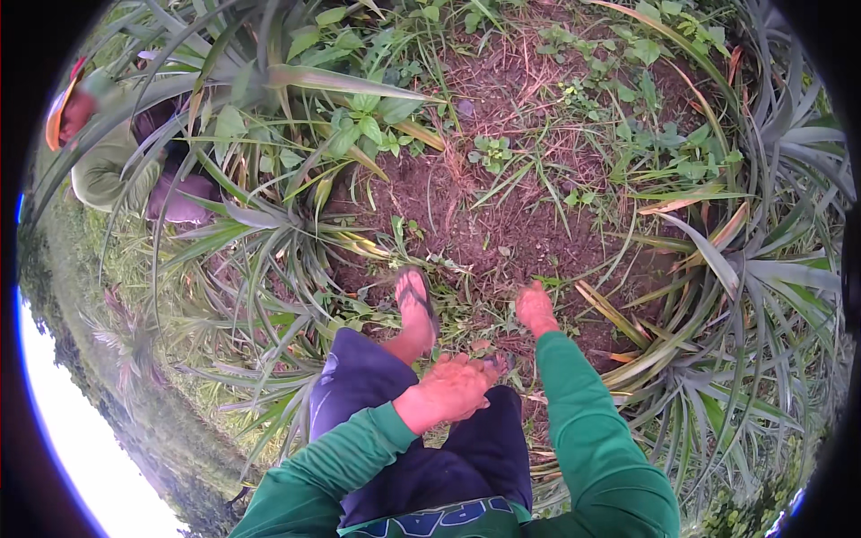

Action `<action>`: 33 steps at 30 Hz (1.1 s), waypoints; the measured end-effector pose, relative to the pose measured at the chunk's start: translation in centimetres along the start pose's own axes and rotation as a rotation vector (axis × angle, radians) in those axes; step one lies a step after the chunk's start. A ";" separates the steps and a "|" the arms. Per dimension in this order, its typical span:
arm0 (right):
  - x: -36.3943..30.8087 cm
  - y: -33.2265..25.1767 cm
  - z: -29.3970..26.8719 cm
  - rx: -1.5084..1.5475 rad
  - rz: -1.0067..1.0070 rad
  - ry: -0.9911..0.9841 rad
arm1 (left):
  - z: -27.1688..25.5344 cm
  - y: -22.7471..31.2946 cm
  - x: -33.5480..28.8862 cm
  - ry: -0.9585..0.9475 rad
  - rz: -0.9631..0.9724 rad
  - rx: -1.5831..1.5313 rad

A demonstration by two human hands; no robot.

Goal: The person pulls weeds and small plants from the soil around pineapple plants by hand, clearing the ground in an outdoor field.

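My left hand hangs over my knees with its fingers curled in; what lies inside them, if anything, is hidden. My right hand reaches down to the brown soil with its fingers drawn together. Small green weeds grow just beside its fingertips. Whether a stem is between those fingers is too small to make out. Pulled or dry plant bits lie on the ground between the two hands.
Spiky long-leaved plants line the left, and more such plants stand on the right. My foot in a flip-flop rests on the soil. Leafy weeds grow ahead. At far left another person crouches among the plants.
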State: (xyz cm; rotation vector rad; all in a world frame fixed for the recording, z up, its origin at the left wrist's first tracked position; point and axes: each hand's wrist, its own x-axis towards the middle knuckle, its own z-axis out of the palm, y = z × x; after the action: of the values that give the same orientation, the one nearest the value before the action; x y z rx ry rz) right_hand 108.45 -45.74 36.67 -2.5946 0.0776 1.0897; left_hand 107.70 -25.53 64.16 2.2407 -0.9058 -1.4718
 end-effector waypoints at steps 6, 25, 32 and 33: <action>10.1 -6.2 -9.6 0.095 -0.099 0.303 | -0.9 -5.4 6.6 -0.176 0.012 0.009; 21.0 -17.9 -15.6 0.531 -0.056 0.350 | -9.6 -7.9 6.6 -0.407 0.146 -0.107; 24.9 -19.0 -9.8 0.468 -0.062 0.580 | -2.9 -9.4 8.0 0.110 0.299 -0.059; 23.7 -19.2 -8.7 0.487 -0.044 0.651 | -3.0 -9.4 8.1 0.105 0.296 -0.056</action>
State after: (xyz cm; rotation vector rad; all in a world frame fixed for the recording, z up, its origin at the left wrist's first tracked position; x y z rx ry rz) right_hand 134.46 -28.60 30.94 -2.3621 0.3797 0.1360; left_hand 115.72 -23.99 54.38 2.0183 -1.0932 -1.2209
